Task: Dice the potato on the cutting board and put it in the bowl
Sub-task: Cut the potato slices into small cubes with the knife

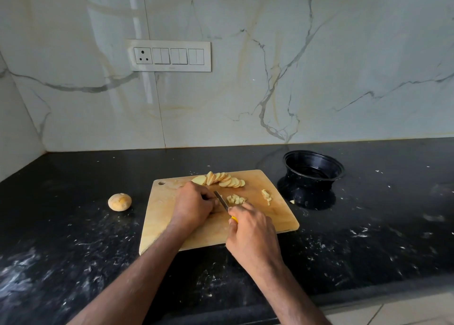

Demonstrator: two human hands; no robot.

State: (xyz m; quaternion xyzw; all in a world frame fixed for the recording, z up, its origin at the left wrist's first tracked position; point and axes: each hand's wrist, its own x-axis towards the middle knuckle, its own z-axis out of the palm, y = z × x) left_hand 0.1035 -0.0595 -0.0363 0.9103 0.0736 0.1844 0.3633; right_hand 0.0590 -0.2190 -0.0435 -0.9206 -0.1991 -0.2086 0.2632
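Left hand (194, 205) pins potato slices on the cutting board (172, 224); right hand (250, 229) grips the knife (222, 202). Dice (236, 199) lie at the blade's 3 o'clock. Bowl (313, 171) at 2 o'clock. Likely firm, wet, slippery: hold flat, fingertips curled.

Switch panel (169, 55) on marble wall (319, 66)

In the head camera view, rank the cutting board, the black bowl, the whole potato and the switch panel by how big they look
1. cutting board
2. switch panel and black bowl, too close to rank; the panel is farther away
3. whole potato
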